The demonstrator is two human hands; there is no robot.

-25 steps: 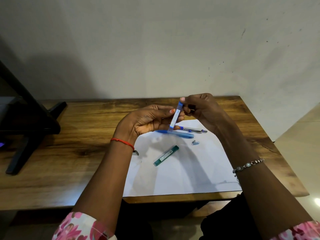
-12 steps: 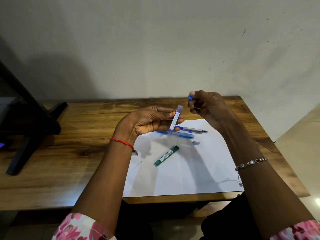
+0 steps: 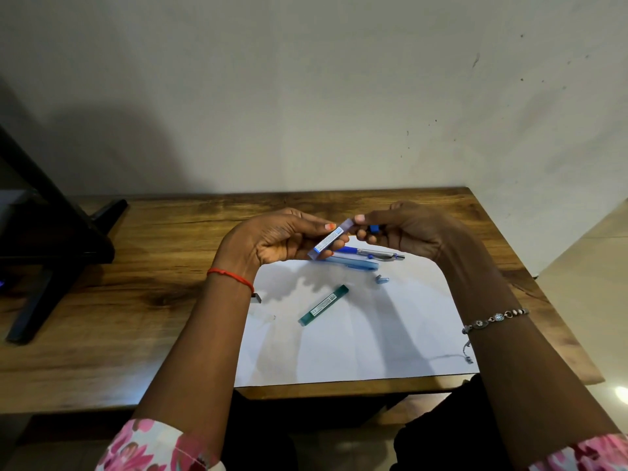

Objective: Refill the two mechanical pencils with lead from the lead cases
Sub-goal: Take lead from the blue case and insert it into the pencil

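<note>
Blue-labelled lead case (image 3: 328, 240) tilted, pinched in left hand (image 3: 272, 239). Right hand (image 3: 414, 232) grips blue cap (image 3: 373, 228), fingertip at case top.

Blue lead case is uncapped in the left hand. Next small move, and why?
Probably pinch a lead out with the right hand. The left hand grips the lead case tilted, its open end meeting the right hand, which holds the blue cap tucked in its fingers. The silver pencil and blue pencil lie on the paper. No lead is visible.
</note>
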